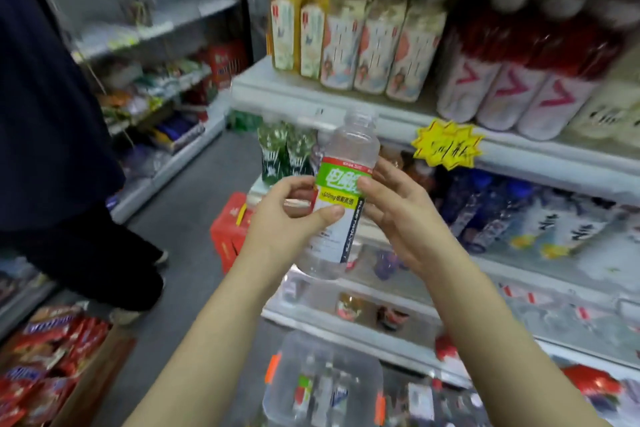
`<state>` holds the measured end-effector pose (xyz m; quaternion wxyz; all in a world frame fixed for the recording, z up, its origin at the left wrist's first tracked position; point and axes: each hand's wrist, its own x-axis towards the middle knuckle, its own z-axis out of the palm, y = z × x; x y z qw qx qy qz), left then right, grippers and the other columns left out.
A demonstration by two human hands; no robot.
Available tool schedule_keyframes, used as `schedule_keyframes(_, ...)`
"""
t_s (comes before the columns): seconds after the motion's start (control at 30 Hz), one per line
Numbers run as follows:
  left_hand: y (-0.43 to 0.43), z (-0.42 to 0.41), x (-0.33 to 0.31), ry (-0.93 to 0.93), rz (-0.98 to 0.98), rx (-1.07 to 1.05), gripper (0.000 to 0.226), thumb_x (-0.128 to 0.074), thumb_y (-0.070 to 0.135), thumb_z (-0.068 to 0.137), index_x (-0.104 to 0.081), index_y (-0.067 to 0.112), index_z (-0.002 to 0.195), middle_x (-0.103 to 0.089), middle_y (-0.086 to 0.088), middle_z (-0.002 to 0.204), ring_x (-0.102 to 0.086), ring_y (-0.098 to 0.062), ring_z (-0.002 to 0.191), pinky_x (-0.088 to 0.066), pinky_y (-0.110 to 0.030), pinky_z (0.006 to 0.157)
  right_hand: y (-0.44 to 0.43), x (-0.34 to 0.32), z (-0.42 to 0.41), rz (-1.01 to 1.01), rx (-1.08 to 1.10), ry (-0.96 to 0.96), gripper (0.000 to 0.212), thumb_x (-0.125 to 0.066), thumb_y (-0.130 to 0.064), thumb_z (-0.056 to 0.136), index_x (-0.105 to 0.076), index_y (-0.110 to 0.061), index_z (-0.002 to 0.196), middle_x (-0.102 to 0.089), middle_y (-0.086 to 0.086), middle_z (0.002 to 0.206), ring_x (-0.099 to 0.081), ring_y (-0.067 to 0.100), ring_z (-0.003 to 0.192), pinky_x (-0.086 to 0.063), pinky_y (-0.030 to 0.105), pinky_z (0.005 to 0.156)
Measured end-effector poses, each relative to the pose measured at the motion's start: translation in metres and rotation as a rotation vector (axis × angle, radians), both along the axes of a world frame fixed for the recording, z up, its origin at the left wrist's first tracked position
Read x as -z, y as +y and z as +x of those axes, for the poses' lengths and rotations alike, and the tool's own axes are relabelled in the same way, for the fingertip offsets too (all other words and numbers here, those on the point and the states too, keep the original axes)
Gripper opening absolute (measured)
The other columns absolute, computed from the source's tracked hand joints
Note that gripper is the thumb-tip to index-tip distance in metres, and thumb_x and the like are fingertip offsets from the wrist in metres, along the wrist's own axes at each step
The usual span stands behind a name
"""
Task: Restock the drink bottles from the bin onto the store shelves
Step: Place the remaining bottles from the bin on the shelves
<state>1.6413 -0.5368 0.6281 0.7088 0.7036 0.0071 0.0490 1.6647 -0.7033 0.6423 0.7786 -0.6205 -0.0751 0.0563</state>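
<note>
A: What could go wrong from here?

B: The bin (322, 381) is seen low at 6 o'clock, directly beneath the grasp. Were the grip loosened while the bottle (341, 204) is being passed between hands, it would probably be dropped onto the bin or the floor. Its clear wall is judged smooth and easily slipped. Farther off, at 1 o'clock, the shelf (277, 94) is packed tight, so a neighbouring drink could be toppled if the bottle were pushed in askew. At 9 o'clock a person (52, 97) is standing in the aisle and might be bumped.

A: And how is the bottle held?

B: It is held near centre, almost upright with its neck tipped toward 1 o'clock, well above the bin and short of the shelf. It is wrapped by the left hand (287, 218), the thumb laid across the label. It is pinched lightly from 3 o'clock by the right hand (394, 215), thumb pressed on the green band and fingers loosely curled behind. Whether a cap is fitted cannot be told.
</note>
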Motion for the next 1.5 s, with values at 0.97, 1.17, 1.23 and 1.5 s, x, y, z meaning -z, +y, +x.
schedule_keyframes(0.97,-0.045,0.032,-0.218,-0.830,0.086,-0.176,0.053,-0.077,0.023,0.079,-0.050,0.036,0.123,-0.051,0.016,0.121,-0.054,0.011,0.104,-0.050,-0.015,0.090,-0.045,-0.265,0.028,-0.370,-0.182,-0.704,0.071,-0.063,-0.020,0.089,-0.032,-0.037,0.151,-0.063,-0.003,0.132,-0.064,0.017,0.117,-0.054,0.038,0.094)
schedule_keyframes(1.17,-0.028,0.053,-0.257,-0.977,0.204,-0.165,0.056,-0.074,0.029,0.083,-0.048,0.034,0.133,-0.049,0.025,0.120,-0.052,0.008,0.110,-0.047,-0.012,0.091,-0.034,-0.303,0.043,-0.326,-0.170,-0.784,0.077,-0.066,-0.025,0.080,-0.034,-0.034,0.149,-0.063,0.002,0.131,-0.063,0.020,0.118,-0.055,0.041,0.093)
schedule_keyframes(1.23,-0.019,0.066,-0.270,-1.022,0.250,-0.184,0.056,-0.074,0.031,0.083,-0.049,0.034,0.133,-0.050,0.024,0.121,-0.053,0.006,0.110,-0.047,-0.013,0.092,-0.029,-0.316,0.052,-0.346,-0.173,-0.776,0.074,-0.065,-0.026,0.081,-0.035,-0.035,0.148,-0.063,0.002,0.131,-0.063,0.022,0.119,-0.054,0.045,0.094)
schedule_keyframes(1.5,0.032,0.145,-0.319,-1.008,0.427,-0.056,0.049,-0.060,0.036,0.093,-0.044,0.030,0.139,-0.050,0.015,0.139,-0.045,0.002,0.124,-0.038,-0.012,0.093,0.014,-0.339,0.107,-0.364,0.217,-0.916,0.064,-0.065,-0.021,0.093,-0.034,-0.038,0.146,-0.059,-0.003,0.129,-0.070,0.006,0.096,-0.055,0.027,0.077)
